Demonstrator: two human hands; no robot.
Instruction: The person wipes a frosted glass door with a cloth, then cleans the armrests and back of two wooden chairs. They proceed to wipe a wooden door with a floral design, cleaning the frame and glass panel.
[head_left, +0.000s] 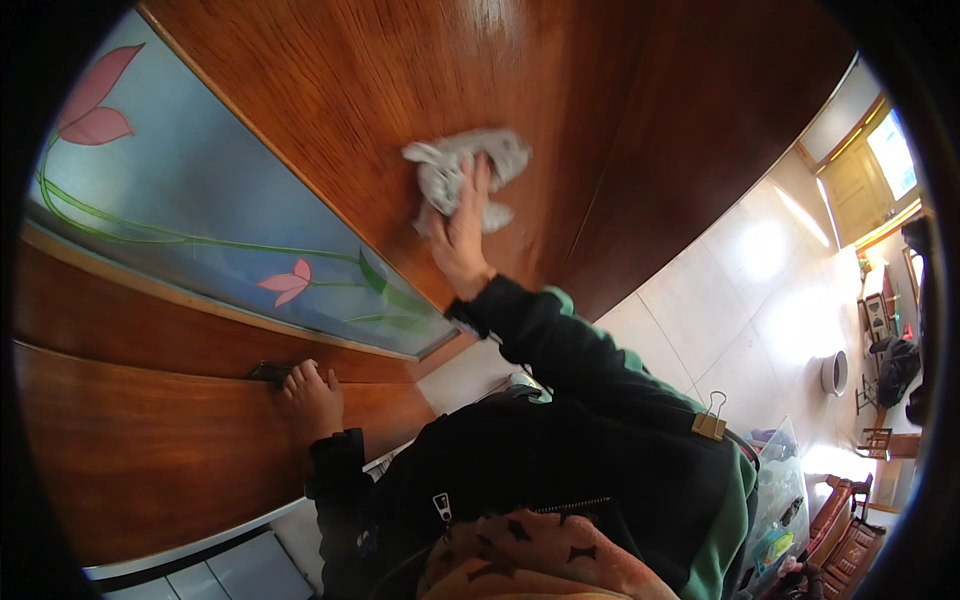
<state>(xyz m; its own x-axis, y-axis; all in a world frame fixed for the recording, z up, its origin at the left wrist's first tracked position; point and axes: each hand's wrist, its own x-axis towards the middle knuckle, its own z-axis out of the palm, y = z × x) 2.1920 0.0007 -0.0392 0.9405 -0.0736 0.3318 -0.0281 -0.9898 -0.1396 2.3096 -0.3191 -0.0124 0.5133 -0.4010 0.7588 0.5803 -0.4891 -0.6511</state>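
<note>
My right hand (463, 244) presses a crumpled light-grey cloth (454, 169) flat against a varnished wooden door panel (375, 97). Cloth and fingertips look slightly blurred. To the left, my left hand (316, 397) rests on the wood beside a dark door handle (268, 370), its fingers curled over the handle's near end. Whether they grip it or only touch it is hard to see. Between the two hands lies a frosted glass pane (225, 202) painted with pink flowers and green stems, set within the wood.
Pale floor tiles (675, 330) stretch to the right, with a whitish bucket (834, 373) on them. A glass tabletop (780, 480) holding small items and carved wooden seating (851, 551) stand at lower right. Farther off is a yellow door (855, 191). Grey drawer-like panels (225, 574) show at lower left.
</note>
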